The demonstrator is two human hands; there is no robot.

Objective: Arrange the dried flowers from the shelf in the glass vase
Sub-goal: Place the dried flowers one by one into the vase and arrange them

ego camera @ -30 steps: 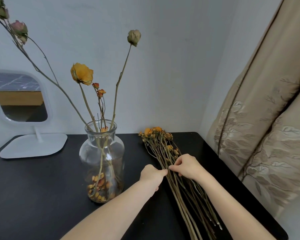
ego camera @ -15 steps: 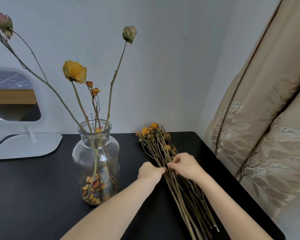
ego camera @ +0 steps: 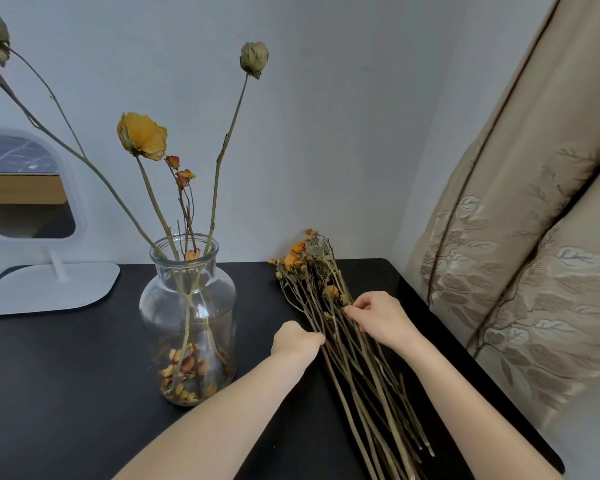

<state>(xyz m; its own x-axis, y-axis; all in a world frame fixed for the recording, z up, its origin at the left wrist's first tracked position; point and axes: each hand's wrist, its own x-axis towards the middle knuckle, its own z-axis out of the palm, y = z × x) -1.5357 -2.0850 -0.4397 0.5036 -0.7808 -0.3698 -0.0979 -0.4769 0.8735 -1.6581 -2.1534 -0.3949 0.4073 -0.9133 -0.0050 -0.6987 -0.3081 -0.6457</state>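
Note:
A clear glass vase (ego camera: pixel 187 317) stands on the black table (ego camera: pixel 66 375), holding several long dried stems, among them a yellow rose (ego camera: pixel 142 136) and a pale bud (ego camera: pixel 254 58); loose petals lie at its bottom. To its right a bundle of dried flowers (ego camera: pixel 347 344) lies flat, orange heads pointing at the wall. My left hand (ego camera: pixel 297 337) pinches stems at the bundle's left edge. My right hand (ego camera: pixel 378 318) rests on top of the bundle, fingertips picking at stems near a small orange bud.
A white stand mirror (ego camera: pixel 32 223) sits at the table's back left. A beige embroidered curtain (ego camera: pixel 520 237) hangs close along the table's right edge. The grey wall is right behind the vase and the flower heads.
My right hand has slid up the bundle toward the flower heads, and the left hand has shifted slightly with it. The view has drifted a little.

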